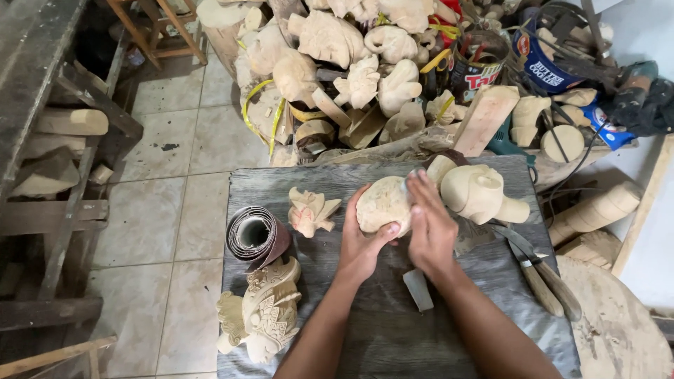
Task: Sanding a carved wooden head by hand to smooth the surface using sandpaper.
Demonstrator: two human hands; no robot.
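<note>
The left hand (361, 245) cups the wooden carving (382, 205) tight to steady it; the right hand (430, 228) presses its fingers closed, perhaps on sandpaper.

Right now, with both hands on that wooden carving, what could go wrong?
The two knives lie close by the right hand; a careless reach might catch a blade. The left hand alone cups the carving, so it may slip. The small winged carving nearby could get knocked.
</note>
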